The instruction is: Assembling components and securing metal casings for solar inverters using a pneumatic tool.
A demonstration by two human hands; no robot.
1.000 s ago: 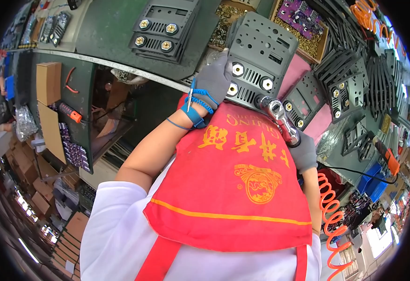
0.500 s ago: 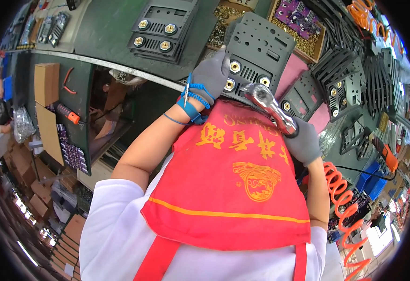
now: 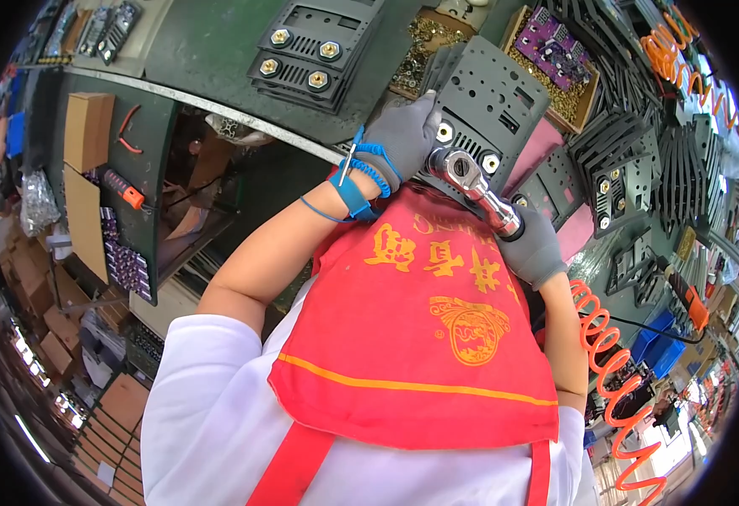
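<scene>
My left hand (image 3: 399, 135), in a grey glove with a blue strap at the wrist, grips the left edge of a dark perforated metal plate (image 3: 500, 93). The plate lies tilted on other plates near the bench edge. Brass fittings with hex nuts sit along its lower part; one nut (image 3: 490, 162) shows at the right. My gloved right hand (image 3: 534, 251) is closed round the handle of a shiny ratchet wrench (image 3: 483, 198). The wrench head covers the plate's lower left corner, hiding the fitting there. Whether it turns cannot be seen.
A stack of similar plates (image 3: 315, 55) lies on the green bench at the left. Boxes of small brass parts (image 3: 555, 88) stand behind, one with a purple circuit board (image 3: 553, 46) on top. More dark plates (image 3: 682, 181) lean at right. An orange coiled hose (image 3: 610, 363) hangs beside my right arm.
The wrench head has moved left, from beside the lower right nut onto the lower left fitting. My left hand keeps its grip on the plate. The whole view has shifted slightly.
</scene>
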